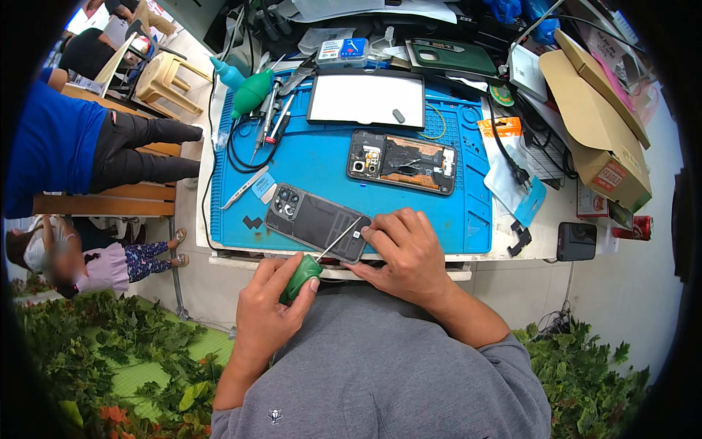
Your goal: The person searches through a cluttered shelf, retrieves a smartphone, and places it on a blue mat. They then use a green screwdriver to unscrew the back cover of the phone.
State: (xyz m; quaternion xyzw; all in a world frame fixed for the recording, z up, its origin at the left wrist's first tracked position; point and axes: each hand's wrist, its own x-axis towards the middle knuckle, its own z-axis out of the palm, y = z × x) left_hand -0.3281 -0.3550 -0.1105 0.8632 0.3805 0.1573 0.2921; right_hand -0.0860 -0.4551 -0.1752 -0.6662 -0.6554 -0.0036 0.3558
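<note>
A dark phone back panel (pixel 311 223) with a cluster of camera rings lies tilted near the front edge of the blue work mat (pixel 311 157). My left hand (pixel 269 304) is wrapped round the green handle of a screwdriver-like tool (pixel 300 280). Its long thin metal shaft slants across the panel's lower right end; I cannot make out the tip's shape. My right hand (pixel 409 256) grips that same end of the panel between thumb and fingers. Farther back lies an opened phone (pixel 402 162), its inner parts exposed.
A white-topped tray (pixel 365 99) stands behind the opened phone. Tweezers (pixel 245 187) and small black pads (pixel 252 222) lie left, below a green air blower (pixel 252 94). Cables, a pouch (pixel 508 172) and a cardboard box (pixel 596 124) crowd the right. Other people are at the left.
</note>
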